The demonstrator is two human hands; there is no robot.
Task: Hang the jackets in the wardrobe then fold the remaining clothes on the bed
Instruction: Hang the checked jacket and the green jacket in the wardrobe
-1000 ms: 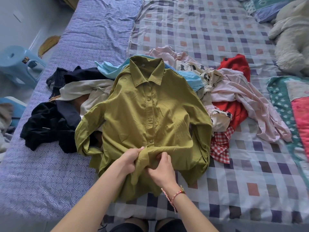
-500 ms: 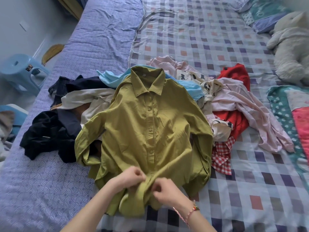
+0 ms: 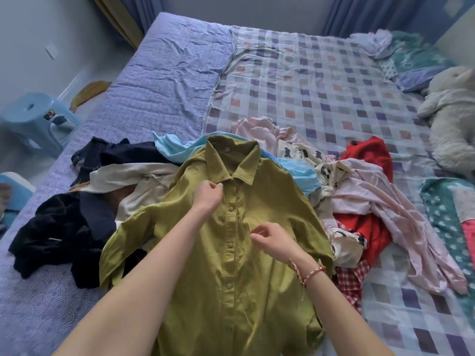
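Moving up the green shirt (image 3: 231,253), left hand (image 3: 207,195) pinches near collar (image 3: 246,164); right hand (image 3: 273,241) fingers (image 3: 257,231) loosely curled.

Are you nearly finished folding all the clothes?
Not nearly. No folded stack shows. The green shirt lies flat, left hand pinching near its collar, right hand beside the buttons. The dark clothes, pink garment and red garment wait in a heap.
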